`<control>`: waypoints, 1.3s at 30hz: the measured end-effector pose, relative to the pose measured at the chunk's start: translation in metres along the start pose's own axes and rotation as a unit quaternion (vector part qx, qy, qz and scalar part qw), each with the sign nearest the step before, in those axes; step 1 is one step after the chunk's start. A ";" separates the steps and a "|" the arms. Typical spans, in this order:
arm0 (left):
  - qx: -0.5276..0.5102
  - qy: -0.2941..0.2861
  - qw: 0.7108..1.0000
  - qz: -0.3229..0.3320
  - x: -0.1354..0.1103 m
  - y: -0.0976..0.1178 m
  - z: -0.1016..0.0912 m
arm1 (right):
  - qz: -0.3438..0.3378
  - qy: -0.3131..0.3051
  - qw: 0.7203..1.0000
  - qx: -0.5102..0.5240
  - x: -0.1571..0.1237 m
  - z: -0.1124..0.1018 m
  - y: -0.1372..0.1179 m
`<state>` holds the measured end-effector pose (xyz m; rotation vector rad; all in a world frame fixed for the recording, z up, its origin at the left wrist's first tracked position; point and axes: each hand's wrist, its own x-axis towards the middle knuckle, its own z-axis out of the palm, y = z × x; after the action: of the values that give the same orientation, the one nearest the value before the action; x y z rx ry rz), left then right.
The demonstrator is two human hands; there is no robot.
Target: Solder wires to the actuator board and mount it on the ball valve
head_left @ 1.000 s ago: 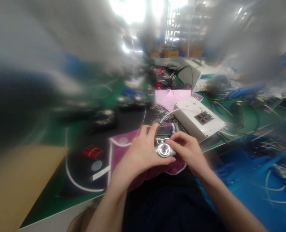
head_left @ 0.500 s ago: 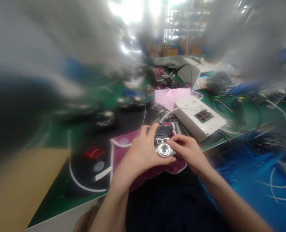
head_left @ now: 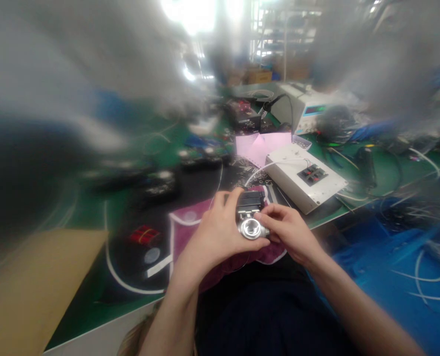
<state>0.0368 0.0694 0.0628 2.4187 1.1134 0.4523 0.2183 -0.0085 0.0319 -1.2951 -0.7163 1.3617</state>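
A small device with a black ribbed body and a round silver ring around a clear lens (head_left: 251,229) is held over a purple cloth (head_left: 184,232). My left hand (head_left: 220,225) wraps it from the left, fingers at its far end and thumb below the silver ring. From the right, my right hand (head_left: 288,227) has its thumb and index finger pinched against the device's side, beside the joint between body and ring. Whatever lies between those fingertips is hidden. A white cable (head_left: 257,174) runs from behind the device toward a white box (head_left: 305,175).
Pink paper (head_left: 264,147) and scattered small metal parts (head_left: 244,170) lie beyond my hands. A bench instrument (head_left: 305,106) stands at the back right. On the black mat at left rests a red bundle (head_left: 144,235); nearby is tan cardboard (head_left: 56,277). Blue sheeting (head_left: 383,282) hangs at lower right.
The view has shifted very slightly. Both hands keep the same hold on the device, with no other clear difference.
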 end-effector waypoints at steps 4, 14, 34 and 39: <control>-0.003 0.002 1.000 -0.001 0.000 0.000 0.001 | -0.013 0.011 1.000 -0.018 -0.001 0.000 0.001; 0.001 -0.002 1.000 -0.003 0.000 -0.001 0.000 | -0.058 0.022 0.994 -0.091 -0.001 -0.002 -0.006; -0.002 0.001 1.000 0.000 -0.002 0.002 -0.001 | -0.048 -0.002 0.994 -0.103 -0.002 -0.006 -0.005; -0.005 0.002 1.000 -0.003 -0.002 0.003 -0.002 | -0.062 0.015 0.992 -0.111 -0.002 -0.005 -0.001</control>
<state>0.0364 0.0665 0.0652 2.4068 1.1171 0.4604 0.2233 -0.0118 0.0324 -1.4179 -0.9321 1.1845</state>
